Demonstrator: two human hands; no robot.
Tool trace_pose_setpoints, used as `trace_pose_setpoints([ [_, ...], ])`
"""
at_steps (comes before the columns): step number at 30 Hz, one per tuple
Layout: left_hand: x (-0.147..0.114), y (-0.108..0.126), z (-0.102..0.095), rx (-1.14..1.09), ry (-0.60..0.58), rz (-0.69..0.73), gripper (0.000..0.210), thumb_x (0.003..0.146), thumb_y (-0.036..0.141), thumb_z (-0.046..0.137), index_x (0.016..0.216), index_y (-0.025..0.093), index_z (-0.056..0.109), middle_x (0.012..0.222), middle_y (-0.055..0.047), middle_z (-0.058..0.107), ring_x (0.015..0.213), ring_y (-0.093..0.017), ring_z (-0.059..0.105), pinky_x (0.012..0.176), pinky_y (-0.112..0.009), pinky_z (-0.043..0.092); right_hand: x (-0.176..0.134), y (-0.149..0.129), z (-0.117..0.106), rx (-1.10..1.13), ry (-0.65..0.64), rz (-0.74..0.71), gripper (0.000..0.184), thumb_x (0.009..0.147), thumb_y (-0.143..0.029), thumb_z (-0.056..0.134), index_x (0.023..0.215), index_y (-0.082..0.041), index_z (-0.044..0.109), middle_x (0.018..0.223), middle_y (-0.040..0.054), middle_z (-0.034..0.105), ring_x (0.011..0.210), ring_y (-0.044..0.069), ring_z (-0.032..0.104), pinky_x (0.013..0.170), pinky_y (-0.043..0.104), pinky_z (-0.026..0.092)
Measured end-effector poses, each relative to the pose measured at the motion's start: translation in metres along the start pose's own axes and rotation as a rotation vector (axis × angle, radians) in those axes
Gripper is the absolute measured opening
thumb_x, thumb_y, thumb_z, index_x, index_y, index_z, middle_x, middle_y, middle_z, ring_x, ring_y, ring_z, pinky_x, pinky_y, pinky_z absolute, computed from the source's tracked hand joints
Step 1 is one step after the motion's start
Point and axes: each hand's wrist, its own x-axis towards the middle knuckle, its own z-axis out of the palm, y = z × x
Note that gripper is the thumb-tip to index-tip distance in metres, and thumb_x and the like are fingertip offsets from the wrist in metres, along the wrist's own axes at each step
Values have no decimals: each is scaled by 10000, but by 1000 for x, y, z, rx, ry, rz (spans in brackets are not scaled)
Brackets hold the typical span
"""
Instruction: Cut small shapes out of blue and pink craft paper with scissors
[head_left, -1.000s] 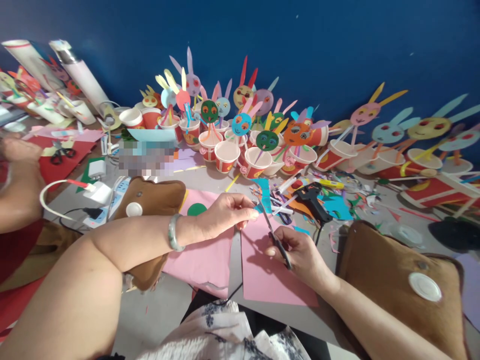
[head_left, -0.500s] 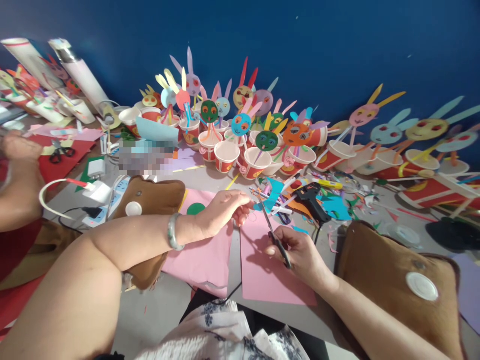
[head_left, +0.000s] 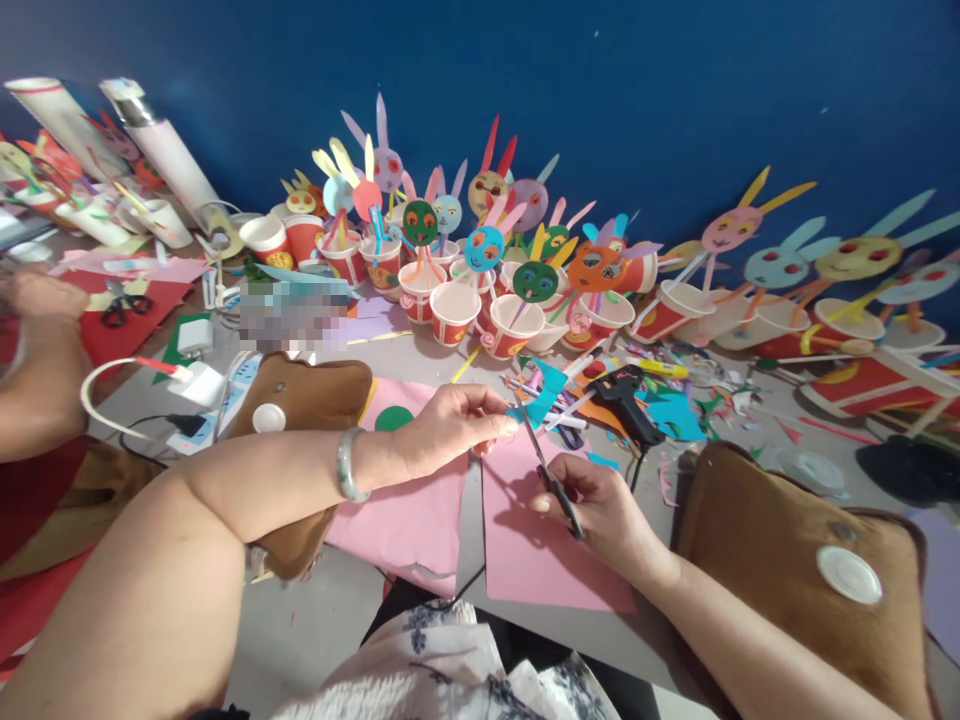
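Note:
Between thumb and fingers, my left hand pinches the edge of a small blue paper piece. My right hand grips black-handled scissors, whose blades point up and away and meet the blue paper just right of my left fingertips. Below both hands lie pink paper sheets; a green paper circle rests on the left sheet, beside my left wrist. Exactly how far the blades are apart I cannot make out.
Paper cups with paper rabbit figures line the wall. A black glue gun lies among paper scraps. Brown cushioned pads flank my arms. Farther left are a power strip and another person's arm.
My left fingers have closed in on the blue paper's edge, with the thumb now pressed forward. The scissors and right hand stay nearly in place. At the back left, a light-blue sheet has tilted down.

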Motion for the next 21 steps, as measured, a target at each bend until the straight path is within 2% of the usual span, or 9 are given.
trace_pose_setpoints([
  [10, 2, -6, -3, -2, 9, 19, 148, 756, 231, 703, 737, 132, 596, 616, 35, 561, 539, -64, 522, 517, -205, 423, 0, 0, 0, 34, -9, 21, 531, 649, -612, 786, 563, -196, 467, 498, -40, 463, 492, 94, 355, 454, 227, 297],
  [21, 1, -2, 0, -29, 20, 11, 152, 746, 237, 689, 740, 143, 570, 602, 37, 559, 522, -64, 509, 512, -204, 435, 0, -3, -1, 37, -10, 4, 557, 656, -636, 786, 554, -199, 456, 485, -44, 447, 492, 90, 338, 442, 225, 297],
])
